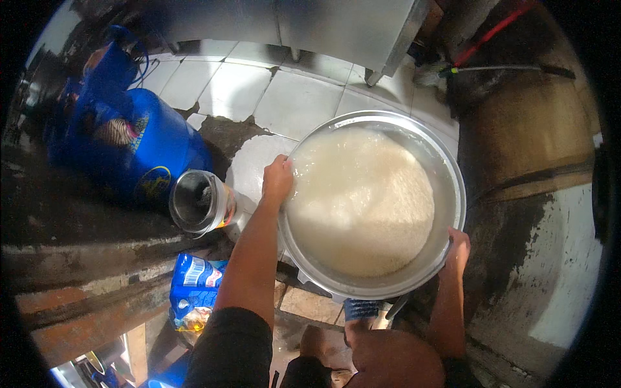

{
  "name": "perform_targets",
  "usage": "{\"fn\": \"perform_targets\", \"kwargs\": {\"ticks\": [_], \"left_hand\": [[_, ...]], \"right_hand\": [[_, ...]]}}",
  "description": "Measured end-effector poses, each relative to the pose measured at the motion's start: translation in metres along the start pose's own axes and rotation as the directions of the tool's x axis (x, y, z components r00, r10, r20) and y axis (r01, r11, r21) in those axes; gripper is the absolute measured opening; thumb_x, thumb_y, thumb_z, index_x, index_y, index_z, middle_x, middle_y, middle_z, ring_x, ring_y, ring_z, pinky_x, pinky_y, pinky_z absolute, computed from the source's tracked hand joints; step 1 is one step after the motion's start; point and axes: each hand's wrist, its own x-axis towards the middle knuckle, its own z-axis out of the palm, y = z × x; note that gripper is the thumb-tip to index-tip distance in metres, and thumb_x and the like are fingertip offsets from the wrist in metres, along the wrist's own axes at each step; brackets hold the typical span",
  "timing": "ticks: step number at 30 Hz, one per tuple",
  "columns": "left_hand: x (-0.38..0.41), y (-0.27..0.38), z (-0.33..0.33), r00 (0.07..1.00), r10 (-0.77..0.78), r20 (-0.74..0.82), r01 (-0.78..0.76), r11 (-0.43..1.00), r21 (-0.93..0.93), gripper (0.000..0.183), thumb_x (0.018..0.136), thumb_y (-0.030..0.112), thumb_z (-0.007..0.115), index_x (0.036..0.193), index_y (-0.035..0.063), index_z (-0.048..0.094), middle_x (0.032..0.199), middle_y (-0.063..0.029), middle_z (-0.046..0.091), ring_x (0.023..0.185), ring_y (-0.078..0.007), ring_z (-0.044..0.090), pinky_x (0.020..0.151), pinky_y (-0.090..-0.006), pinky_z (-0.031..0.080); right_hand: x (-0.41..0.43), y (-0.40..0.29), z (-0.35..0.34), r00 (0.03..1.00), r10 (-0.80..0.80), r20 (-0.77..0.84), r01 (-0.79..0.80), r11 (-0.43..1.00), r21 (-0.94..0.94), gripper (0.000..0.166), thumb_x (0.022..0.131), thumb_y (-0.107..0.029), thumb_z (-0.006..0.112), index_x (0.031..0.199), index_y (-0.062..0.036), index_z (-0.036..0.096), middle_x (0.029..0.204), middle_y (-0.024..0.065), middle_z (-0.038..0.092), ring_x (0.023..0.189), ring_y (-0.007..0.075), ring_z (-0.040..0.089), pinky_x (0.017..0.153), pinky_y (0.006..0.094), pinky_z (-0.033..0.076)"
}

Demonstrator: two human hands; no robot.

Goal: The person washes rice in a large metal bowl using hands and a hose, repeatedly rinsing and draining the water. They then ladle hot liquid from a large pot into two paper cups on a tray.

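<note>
A large round metal pot [460, 194] is held before me by its rim. Inside it, pale grains that look like rice [402, 213] lie to the right under cloudy whitish water [335, 169], which reaches the left side of the rim. My left hand [278, 180] grips the rim at the left, thumb side up. At the lower right, my right hand [457, 246] holds the rim, its fingers partly hidden beneath. The pot looks tilted towards the left, and its underside is hidden.
Left of the pot stand a clear plastic bucket [220, 203] and a large blue drum or container [170, 131]. A blue printed plastic bag [187, 276] lies near my left forearm. White tiles [298, 104] with broken patches run beyond, under a metal counter [335, 29].
</note>
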Motion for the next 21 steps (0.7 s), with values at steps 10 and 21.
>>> {"fn": "perform_targets", "kwargs": {"ticks": [10, 21], "left_hand": [[0.011, -0.022, 0.004, 0.996, -0.027, 0.088, 0.054, 0.946, -0.320, 0.034, 0.091, 0.012, 0.058, 0.123, 0.0026, 0.063, 0.100, -0.0140, 0.071, 0.091, -0.0223, 0.066, 0.085, -0.0347, 0.051], [0.028, -0.031, 0.004, 0.970, -0.139, 0.199, 0.223, 0.832, -0.508, 0.026, 0.091, 0.010, 0.062, 0.114, -0.0009, 0.069, 0.099, -0.0084, 0.071, 0.085, -0.0162, 0.064, 0.081, -0.0308, 0.051]], "right_hand": [[-0.033, -0.002, -0.014, 0.965, -0.033, 0.261, 0.061, 0.993, -0.098, 0.044, 0.073, -0.014, 0.061, 0.111, 0.0085, 0.059, 0.103, 0.0151, 0.066, 0.091, 0.0255, 0.063, 0.085, 0.0356, 0.048], [-0.050, -0.036, 0.001, 0.974, -0.022, 0.226, 0.068, 0.978, -0.196, 0.057, 0.066, -0.010, 0.055, 0.119, 0.0101, 0.055, 0.106, 0.0160, 0.065, 0.092, 0.0276, 0.063, 0.090, 0.0373, 0.048]]}}
